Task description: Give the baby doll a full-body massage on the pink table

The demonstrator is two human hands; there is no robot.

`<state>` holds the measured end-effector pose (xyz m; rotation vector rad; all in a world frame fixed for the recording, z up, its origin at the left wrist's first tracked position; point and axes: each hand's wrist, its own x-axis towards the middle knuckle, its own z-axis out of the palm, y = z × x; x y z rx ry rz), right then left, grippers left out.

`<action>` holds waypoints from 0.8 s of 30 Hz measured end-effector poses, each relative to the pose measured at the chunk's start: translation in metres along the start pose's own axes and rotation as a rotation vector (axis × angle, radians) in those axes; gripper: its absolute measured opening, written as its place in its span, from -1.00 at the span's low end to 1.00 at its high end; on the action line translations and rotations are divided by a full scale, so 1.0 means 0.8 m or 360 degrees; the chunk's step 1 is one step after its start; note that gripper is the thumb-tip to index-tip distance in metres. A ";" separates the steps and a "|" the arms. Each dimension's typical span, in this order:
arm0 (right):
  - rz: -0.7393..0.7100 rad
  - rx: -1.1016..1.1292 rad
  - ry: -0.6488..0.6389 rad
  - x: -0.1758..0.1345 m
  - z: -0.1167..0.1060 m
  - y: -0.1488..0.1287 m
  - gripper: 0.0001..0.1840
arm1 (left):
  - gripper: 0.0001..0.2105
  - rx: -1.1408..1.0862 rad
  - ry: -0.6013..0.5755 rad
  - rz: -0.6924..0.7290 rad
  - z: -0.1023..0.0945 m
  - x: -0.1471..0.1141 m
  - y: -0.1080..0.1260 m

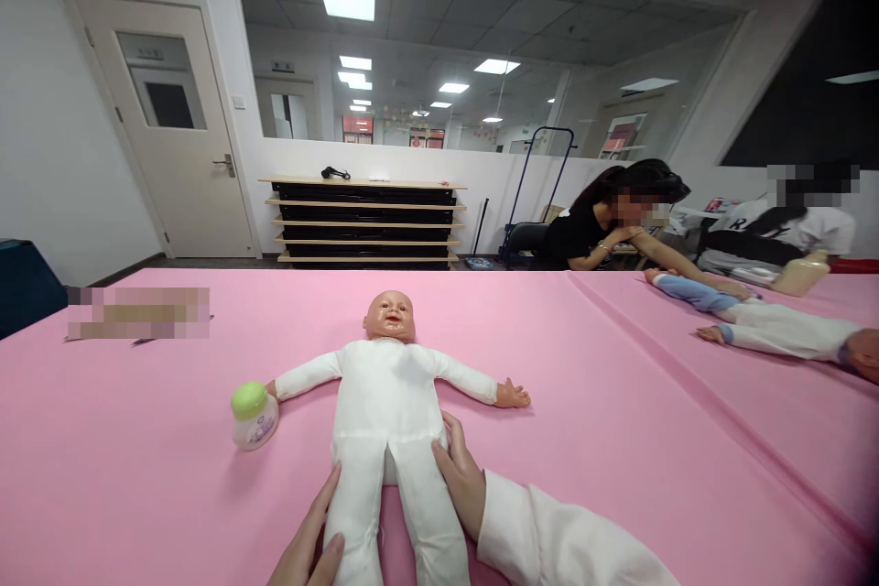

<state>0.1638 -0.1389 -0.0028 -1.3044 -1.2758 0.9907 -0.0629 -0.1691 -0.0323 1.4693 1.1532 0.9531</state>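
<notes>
A baby doll point(388, 394) with a white cloth body lies on its back, its head away from me and its arms spread wide. My right hand point(461, 476) grips it at the hip on the right side, thumb on the front and fingers at the outer side. Around the thigh on the left side is my left hand point(310, 540), partly cut off by the lower frame edge. Beside the doll's hand at the left stands a clear jar point(255, 417) with a green lid.
A pink cloth point(171, 494) covers the table. A second doll point(783, 325) lies at the right, near a seated person point(583, 224) who reaches toward it. A pale bottle point(802, 275) stands behind it. A blurred-out item point(141, 313) lies at the left.
</notes>
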 end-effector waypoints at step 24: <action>0.0022 -0.0071 0.0002 -0.003 -0.001 0.001 -0.46 | -0.28 0.0069 -0.0002 -0.0023 0.002 0.000 0.003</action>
